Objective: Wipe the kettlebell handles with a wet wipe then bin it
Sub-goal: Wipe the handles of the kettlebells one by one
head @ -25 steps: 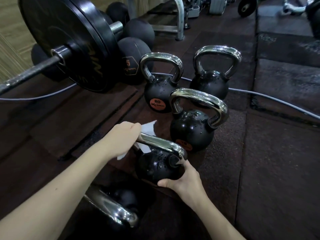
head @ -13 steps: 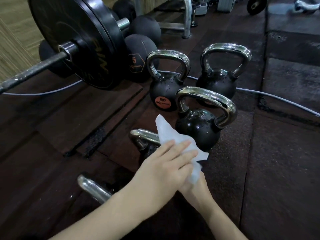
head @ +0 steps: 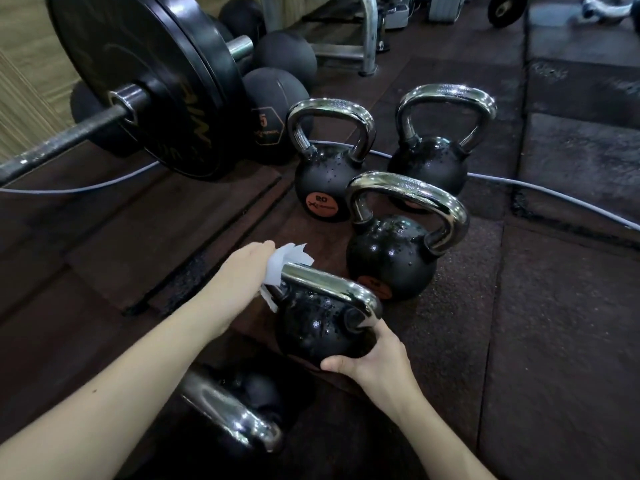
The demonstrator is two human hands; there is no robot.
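Several black kettlebells with chrome handles stand on the dark rubber floor. My right hand [head: 367, 362] grips the body of the near kettlebell [head: 318, 327] from its lower right side. My left hand [head: 239, 275] presses a white wet wipe [head: 285, 261] around the left end of that kettlebell's chrome handle [head: 329, 285]. Behind it stands a larger kettlebell [head: 391, 258], then two more, a kettlebell marked 20 [head: 325, 181] and a far right kettlebell [head: 433, 161]. Another kettlebell [head: 239, 410] lies below my left forearm.
A loaded barbell with a big black plate [head: 145, 81] sits at the upper left, with dark medicine balls [head: 273, 98] behind it. A pale cable [head: 554, 195] runs across the floor behind the kettlebells. Chrome machine legs [head: 370, 36] stand at the back.
Half a second ago my left hand held the wipe over the handle's right end, above my right hand. It has slid back along the handle to the left end. My right hand keeps its hold.
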